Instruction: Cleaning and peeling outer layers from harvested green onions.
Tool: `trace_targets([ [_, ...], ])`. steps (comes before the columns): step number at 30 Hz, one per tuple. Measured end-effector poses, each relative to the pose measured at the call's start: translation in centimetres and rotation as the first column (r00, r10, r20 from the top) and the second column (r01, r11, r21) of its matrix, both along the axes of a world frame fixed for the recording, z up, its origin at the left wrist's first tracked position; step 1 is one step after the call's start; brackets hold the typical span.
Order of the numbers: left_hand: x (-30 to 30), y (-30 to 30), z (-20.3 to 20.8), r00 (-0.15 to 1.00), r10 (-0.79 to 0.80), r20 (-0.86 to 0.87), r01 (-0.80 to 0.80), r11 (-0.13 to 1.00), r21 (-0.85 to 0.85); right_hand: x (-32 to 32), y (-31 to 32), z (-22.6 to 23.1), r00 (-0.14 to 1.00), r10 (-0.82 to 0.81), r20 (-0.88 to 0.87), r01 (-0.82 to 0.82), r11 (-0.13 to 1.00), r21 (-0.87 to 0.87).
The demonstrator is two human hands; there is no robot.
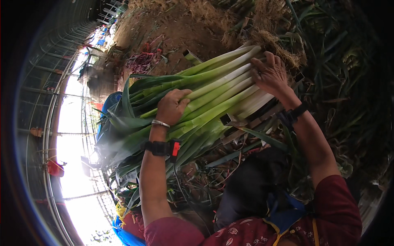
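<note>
A thick bundle of leeks [223,92] lies slanted across a low metal frame [232,120], white ends to the right and dark green leaves [123,123] fanned out to the left. My left hand [174,107] closes around a pale green leek stalk in the middle of the bundle, its thumb and fingers bent over the top. At the white ends, my right hand [271,74] has its fingers curled over the leeks, close to the trimmed tips. The undersides of both hands are hidden.
Cut-off brown roots [283,51] pile up just beyond my right hand. Pink and red ties [145,57] lie on the bare soil [164,33]. Loose leaves cover the ground at right. A mesh wall [41,102] runs along the left. My dark-clothed leg [254,184] is below the bundle.
</note>
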State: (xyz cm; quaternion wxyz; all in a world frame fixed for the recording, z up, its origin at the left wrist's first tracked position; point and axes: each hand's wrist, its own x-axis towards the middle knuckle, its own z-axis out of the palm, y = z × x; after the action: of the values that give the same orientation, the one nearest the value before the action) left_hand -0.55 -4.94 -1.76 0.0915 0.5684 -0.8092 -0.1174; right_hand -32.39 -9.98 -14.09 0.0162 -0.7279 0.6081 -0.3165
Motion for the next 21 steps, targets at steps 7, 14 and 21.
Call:
trace_targets([
  [7, 0.2, -0.5, 0.4, 1.000, 0.022, 0.011, -0.022, 0.997, 0.071, -0.5, -0.9, 1.1, 0.988, 0.149, -0.038, -0.142, 0.979, 0.145],
  [14, 0.5, -0.3, -1.6, 0.975, 0.223, 0.000, -0.221, 0.966, -0.131, -1.1, -1.4, -0.1, 0.977, 0.213, 0.020, -0.214, 0.976, 0.050],
  [21, 4.8, -1.9, 0.1, 0.408, 0.531, -0.743, -0.495, 0.812, 0.308, -0.8, -1.3, 0.0, 0.975, 0.217, 0.046, -0.219, 0.975, 0.047],
])
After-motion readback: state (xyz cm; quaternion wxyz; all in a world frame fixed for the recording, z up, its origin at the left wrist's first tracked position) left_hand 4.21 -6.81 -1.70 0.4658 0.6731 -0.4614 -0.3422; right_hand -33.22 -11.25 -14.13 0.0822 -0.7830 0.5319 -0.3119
